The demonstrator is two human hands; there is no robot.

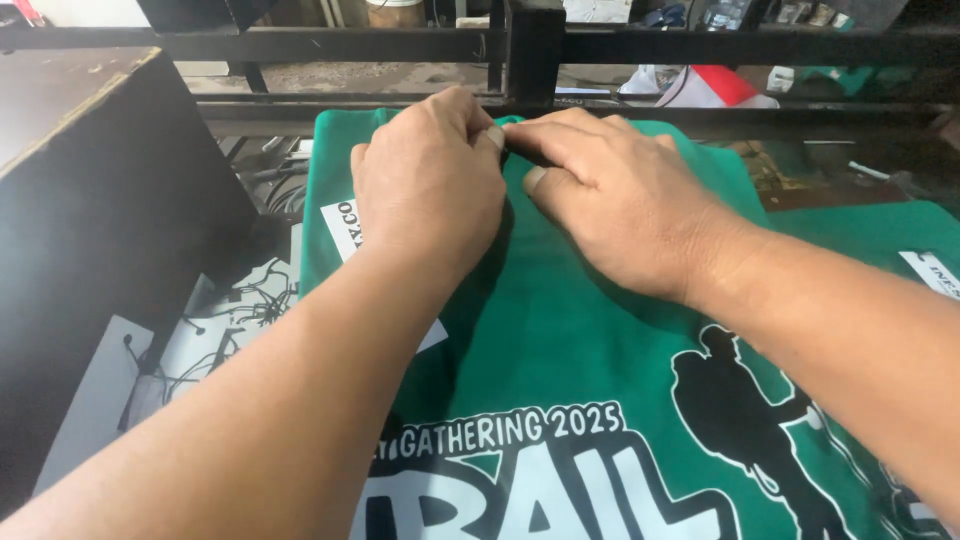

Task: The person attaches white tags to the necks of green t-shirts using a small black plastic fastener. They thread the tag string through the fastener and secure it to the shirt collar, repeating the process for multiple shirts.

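A green T-shirt (pixel 560 330) lies spread flat on a board, with white lettering and a black figure printed on its near part. My left hand (pixel 430 180) and my right hand (pixel 610 195) meet at the shirt's far edge, by the collar. Both pinch the green fabric there, fingertips touching each other. A white rectangular label (pixel 343 228) lies on the shirt, partly hidden under my left wrist.
A black metal frame (pixel 530 50) crosses just behind the shirt. A large dark box (pixel 90 220) stands at the left. Below it lie white sheets with black threads (pixel 230 320). Another green garment with a white label (pixel 900 235) lies at the right.
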